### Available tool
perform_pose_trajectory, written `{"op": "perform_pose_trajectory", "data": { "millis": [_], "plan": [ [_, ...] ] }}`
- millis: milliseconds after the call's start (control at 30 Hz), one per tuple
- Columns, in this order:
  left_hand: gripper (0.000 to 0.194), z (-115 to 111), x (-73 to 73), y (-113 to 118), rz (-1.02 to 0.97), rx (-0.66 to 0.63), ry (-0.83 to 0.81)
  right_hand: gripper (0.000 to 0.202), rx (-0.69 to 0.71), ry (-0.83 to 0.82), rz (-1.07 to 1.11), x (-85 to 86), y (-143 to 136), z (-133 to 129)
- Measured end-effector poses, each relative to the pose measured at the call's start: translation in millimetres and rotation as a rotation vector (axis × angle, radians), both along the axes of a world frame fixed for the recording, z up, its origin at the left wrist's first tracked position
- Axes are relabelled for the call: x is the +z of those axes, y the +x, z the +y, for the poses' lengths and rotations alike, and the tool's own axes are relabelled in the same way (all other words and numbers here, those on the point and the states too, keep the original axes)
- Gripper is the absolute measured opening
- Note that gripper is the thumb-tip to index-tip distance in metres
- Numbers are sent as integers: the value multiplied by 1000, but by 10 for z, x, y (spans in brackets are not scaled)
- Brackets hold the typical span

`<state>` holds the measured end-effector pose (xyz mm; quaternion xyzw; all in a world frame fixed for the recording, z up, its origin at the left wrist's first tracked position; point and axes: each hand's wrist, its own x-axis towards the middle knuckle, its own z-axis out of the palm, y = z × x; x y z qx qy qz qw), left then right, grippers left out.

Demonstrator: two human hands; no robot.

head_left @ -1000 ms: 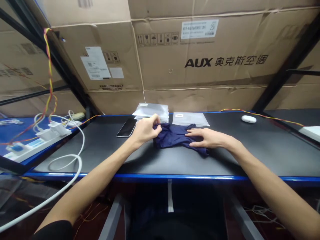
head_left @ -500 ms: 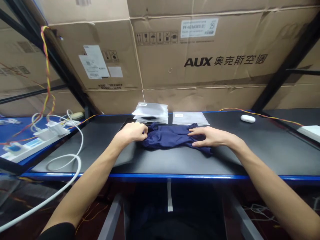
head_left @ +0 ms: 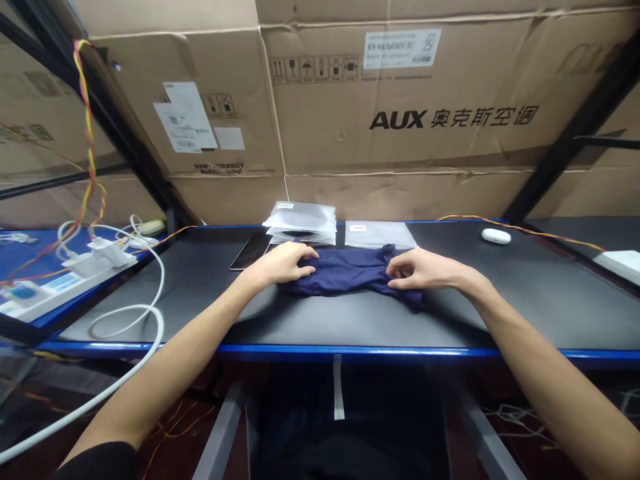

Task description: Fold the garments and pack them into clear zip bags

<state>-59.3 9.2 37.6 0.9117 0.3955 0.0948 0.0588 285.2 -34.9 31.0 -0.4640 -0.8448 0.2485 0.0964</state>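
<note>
A crumpled navy cloth [head_left: 345,270], seemingly a garment, lies lengthwise on the black tabletop in front of me. My left hand [head_left: 285,263] rests on its left end, thumb and forefinger apart. At the other end, my right hand [head_left: 417,268] has curled fingers pinching a fold of the cloth. Just behind the fabric are a stack of clear plastic sleeves [head_left: 303,223] on the left and a flatter pile of the same sleeves [head_left: 380,234] on the right. A dark tablet-like slab [head_left: 250,252] lies partly covered beside my left hand.
A white power strip [head_left: 75,280] with plugs and a looping white cable [head_left: 159,327] occupies the left side. Toward the right sits a small white case [head_left: 496,236]. Large cardboard boxes [head_left: 320,147] stand behind the table, and its blue front edge [head_left: 350,352] runs across.
My left hand has moved slightly right and loosened from a fist to parted fingers. My right hand's spread fingers have curled in. The cloth looks flatter, and more of the dark slab shows.
</note>
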Motion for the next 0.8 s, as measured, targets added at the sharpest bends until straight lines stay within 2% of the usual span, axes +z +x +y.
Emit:
{"op": "perform_pose_trajectory", "data": {
  "millis": [100,200,333,400,467,600,667,733,800],
  "plan": [
    [24,-10,82,-39,-155,0,-10,26,-1,-6,58,22,1,-12],
    [25,-69,249,-124,-289,-69,-195,29,2,-82,149,111,14,-71],
    [23,-132,397,-231,-154,-251,-608,34,105,-287,192,177,22,-143],
    [20,-140,389,-237,-45,-305,-744,37,156,-376,177,158,-1,-156],
    [18,-141,346,-214,4,-329,-814,41,194,-456,137,125,-41,-158],
    [17,-149,279,-153,-41,-311,-888,50,260,-568,70,101,-115,-162],
    [21,-154,276,-133,-47,-273,-888,52,245,-565,100,118,-115,-161],
    [25,-150,270,-111,-107,-231,-781,52,163,-470,172,141,-82,-152],
    [24,-128,232,-80,-226,-221,-556,50,55,-283,248,161,-21,-131]
  ]
}}
